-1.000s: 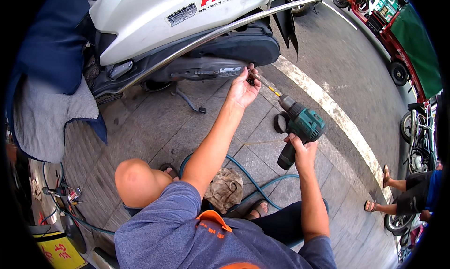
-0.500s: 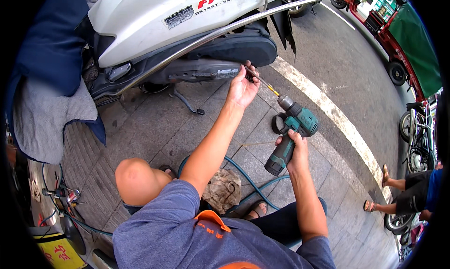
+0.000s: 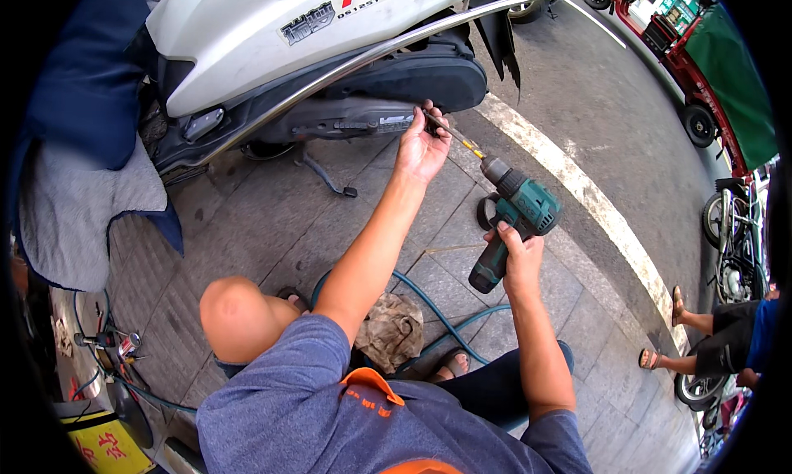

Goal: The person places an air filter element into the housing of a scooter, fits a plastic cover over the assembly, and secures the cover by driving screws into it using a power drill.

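My right hand (image 3: 521, 259) grips the handle of a teal and black cordless drill (image 3: 532, 203), its chuck pointing up and left. From the chuck runs a long thin bit with a yellow section (image 3: 472, 148). The fingers of my left hand (image 3: 423, 148) are closed around the far end of this bit; its very tip is hidden by them. Just beyond that hand is the dark belt-drive cover (image 3: 404, 82) of a white scooter (image 3: 247, 41). Whether the bit touches the scooter cannot be seen.
A metal guard rail (image 3: 363, 61) runs along the scooter, with its stand (image 3: 320, 175) below. On the paving lie a brown rag (image 3: 389, 332) and a blue-green hose (image 3: 433, 309). Another person's sandalled legs (image 3: 685, 360) are at right, near a parked motorcycle (image 3: 733, 247). A red three-wheeler stands beyond.
My right hand and the drill's handle have risen slightly. My left hand has shifted a little up and left, still holding the bit.
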Tool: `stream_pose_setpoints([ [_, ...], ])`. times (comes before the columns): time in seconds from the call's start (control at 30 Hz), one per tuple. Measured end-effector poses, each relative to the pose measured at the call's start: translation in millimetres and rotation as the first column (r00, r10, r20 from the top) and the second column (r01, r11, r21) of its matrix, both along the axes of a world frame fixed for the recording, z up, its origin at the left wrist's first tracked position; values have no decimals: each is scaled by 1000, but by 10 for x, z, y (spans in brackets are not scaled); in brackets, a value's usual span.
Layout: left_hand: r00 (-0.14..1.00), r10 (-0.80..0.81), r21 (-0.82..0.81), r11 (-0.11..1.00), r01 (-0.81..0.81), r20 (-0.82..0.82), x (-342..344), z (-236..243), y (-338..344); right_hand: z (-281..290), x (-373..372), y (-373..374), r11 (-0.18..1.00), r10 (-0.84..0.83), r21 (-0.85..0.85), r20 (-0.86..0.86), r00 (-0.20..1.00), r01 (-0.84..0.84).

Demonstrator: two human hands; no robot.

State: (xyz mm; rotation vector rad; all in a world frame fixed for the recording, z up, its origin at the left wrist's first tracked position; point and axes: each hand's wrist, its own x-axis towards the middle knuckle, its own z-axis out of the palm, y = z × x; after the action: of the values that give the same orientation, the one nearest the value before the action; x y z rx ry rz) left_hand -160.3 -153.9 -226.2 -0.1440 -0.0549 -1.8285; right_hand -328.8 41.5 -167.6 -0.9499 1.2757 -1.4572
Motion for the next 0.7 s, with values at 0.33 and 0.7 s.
stream_pose_setpoints([
  [0.33, 971, -115, 66, 992, 103, 212, 83, 38, -69, -96, -213, -70, 959, -97, -271, -578, 810, -78],
  [0.7, 790, -195, -20, 967, 253, 581, -44, 616, -377, -117, -47, -243, 942, -178, -320, -734, 656, -102],
])
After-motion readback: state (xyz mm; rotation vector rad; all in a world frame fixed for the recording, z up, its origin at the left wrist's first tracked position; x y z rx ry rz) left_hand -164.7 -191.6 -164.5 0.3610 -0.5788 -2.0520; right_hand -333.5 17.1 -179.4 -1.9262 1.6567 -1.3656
